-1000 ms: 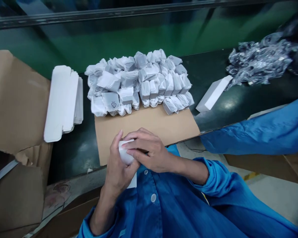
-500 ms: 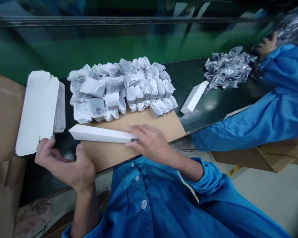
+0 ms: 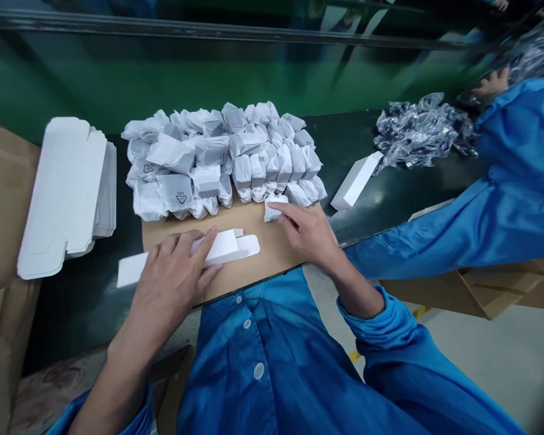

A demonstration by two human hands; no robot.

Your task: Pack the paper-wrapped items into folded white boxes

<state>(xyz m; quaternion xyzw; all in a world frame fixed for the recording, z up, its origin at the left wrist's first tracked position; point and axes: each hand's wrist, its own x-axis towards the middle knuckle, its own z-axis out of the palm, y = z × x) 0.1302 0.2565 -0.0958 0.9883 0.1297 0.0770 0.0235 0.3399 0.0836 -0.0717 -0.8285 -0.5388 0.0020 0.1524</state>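
Observation:
A long white carton (image 3: 226, 246) lies on a brown cardboard sheet (image 3: 272, 257), its end flap open toward the right. My left hand (image 3: 174, 275) rests across it, fingers curled over its top. My right hand (image 3: 306, 229) pinches a small white wrapped packet (image 3: 274, 206) at the front edge of a pile of white wrapped packets (image 3: 217, 160) stacked on the far part of the sheet.
A stack of flat white carton blanks (image 3: 66, 193) lies to the left. A closed white carton (image 3: 357, 180) and a heap of clear plastic bags (image 3: 421, 130) lie right on the dark belt. A co-worker's blue sleeve (image 3: 494, 193) reaches in. Brown cardboard boxes (image 3: 4, 199) stand left.
My left hand moved from the carton blanks onto the long carton and now holds it down. My right hand let go of the carton and reached to a packet at the pile's edge.

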